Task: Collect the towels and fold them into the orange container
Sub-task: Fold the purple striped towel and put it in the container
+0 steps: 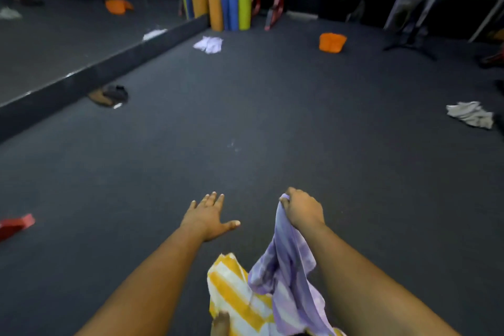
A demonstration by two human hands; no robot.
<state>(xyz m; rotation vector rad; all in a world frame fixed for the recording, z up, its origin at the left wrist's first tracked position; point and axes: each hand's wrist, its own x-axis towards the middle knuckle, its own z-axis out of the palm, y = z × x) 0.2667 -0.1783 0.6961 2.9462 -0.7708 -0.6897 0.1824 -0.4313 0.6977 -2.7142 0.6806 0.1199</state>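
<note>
A: How much of the yellow-and-white striped towel [234, 292] shows?

B: Only part. Its lower end runs off the bottom edge, and the purple striped towel [289, 262] hanging from the right hand [302, 210] covers its right side.

A: And that red flat object [16, 225] on the left?

B: Cut by the left edge; I cannot tell what it is. The dark bundle by the mirror base [110, 95] is too blurred to name.

A: The back racks?

B: Dim, smeared shapes only.

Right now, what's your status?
Left hand open, empty. Right hand grips purple striped towel. Orange container far ahead, floor between bare. White towel uncollected.
</note>
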